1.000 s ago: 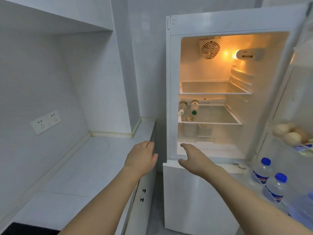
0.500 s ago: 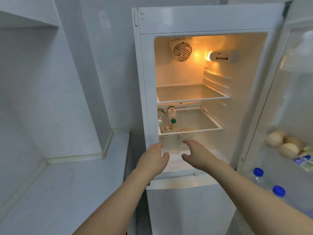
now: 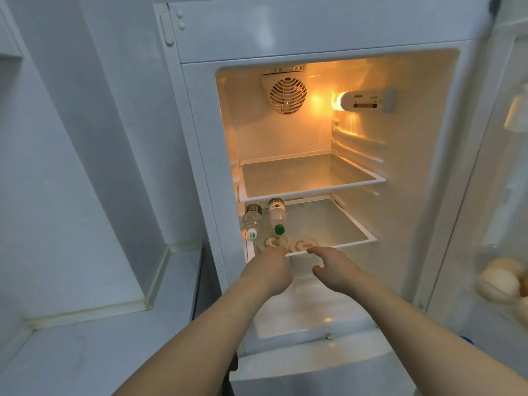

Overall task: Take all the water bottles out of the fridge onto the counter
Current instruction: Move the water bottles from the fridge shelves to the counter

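Note:
The fridge [image 3: 200, 155] stands open and lit inside. Two clear water bottles lie on the second glass shelf [image 3: 337, 224] at its left: one with a white-green cap [image 3: 251, 220], one with a green cap [image 3: 277, 214], caps toward me. Below that shelf's front edge two more bottle tops [image 3: 303, 244] show through the glass. My left hand [image 3: 268, 270] reaches toward them just under the shelf edge, its fingers hidden behind its back. My right hand [image 3: 334, 267] is beside it, fingers loosely extended, holding nothing. The white counter [image 3: 94, 338] is at lower left.
The top glass shelf [image 3: 311, 172] is bare. The open fridge door [image 3: 503, 195] is at the right, with eggs [image 3: 500, 278] in a door rack and a blue cap [image 3: 467, 340] just visible below. A white wall corner stands left of the fridge.
Both hands have moved forward and up into the fridge, from the counter edge to just under the second shelf. The view has come closer to the fridge and turned right.

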### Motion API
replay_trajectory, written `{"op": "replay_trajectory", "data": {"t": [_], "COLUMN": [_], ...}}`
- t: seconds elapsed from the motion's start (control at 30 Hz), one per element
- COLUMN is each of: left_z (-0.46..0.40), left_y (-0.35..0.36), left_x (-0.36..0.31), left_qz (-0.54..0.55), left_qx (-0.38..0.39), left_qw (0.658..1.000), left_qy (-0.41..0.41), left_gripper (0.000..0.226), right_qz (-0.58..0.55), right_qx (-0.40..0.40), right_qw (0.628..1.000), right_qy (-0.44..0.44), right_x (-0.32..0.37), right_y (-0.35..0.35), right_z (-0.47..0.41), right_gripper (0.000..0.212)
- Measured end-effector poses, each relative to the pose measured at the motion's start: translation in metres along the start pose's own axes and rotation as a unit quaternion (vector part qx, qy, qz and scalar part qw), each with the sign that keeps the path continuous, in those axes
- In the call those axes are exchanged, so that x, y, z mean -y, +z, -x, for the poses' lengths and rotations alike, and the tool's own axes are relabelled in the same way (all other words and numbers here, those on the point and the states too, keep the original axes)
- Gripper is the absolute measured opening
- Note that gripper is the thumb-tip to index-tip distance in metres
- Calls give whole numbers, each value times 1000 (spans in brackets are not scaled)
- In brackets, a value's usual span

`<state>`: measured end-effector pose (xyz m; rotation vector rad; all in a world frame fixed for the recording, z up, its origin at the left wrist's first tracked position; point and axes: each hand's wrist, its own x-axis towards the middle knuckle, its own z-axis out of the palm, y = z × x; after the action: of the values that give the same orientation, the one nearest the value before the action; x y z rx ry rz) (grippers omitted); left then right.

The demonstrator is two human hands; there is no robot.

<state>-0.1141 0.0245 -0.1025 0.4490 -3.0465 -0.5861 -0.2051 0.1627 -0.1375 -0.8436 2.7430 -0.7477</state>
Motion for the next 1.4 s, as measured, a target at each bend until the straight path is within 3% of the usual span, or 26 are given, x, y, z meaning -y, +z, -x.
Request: {"op": "replay_trajectory", "data": {"t": [0.13, 0.43, 0.87, 0.97, 1.13, 1.4], "left_z": [-54, -153, -212, -216, -214, -218], "left_y": [-8, 16, 35, 40, 41, 39], "left_x": [-2, 35, 53, 55, 60, 60], "left_qz": [-85, -278, -346, -377, -378, -217], "left_qx": [9, 14, 21, 27, 17, -35], "left_qw": [996, 955, 927, 914, 918, 963], "left_qy": [2, -98, -142, -150, -118, -158], "left_gripper": [35, 42, 39, 39, 35, 39], "right_qz": [-24, -57, -98, -124, -163, -149], "right_qx": [10, 61, 118, 118, 106, 6], "right_qw": [1000, 996, 988, 985, 981, 987], "right_qy": [11, -32, -23, -23, -7, 55], "right_x": [-8, -11, -14, -14, -16, -24], "right_y": [-2, 14, 42, 46, 50, 59], "right_z": [-53, -156, -230, -235, -240, -240], "right_gripper": [52, 51, 66, 61, 47, 29]}}
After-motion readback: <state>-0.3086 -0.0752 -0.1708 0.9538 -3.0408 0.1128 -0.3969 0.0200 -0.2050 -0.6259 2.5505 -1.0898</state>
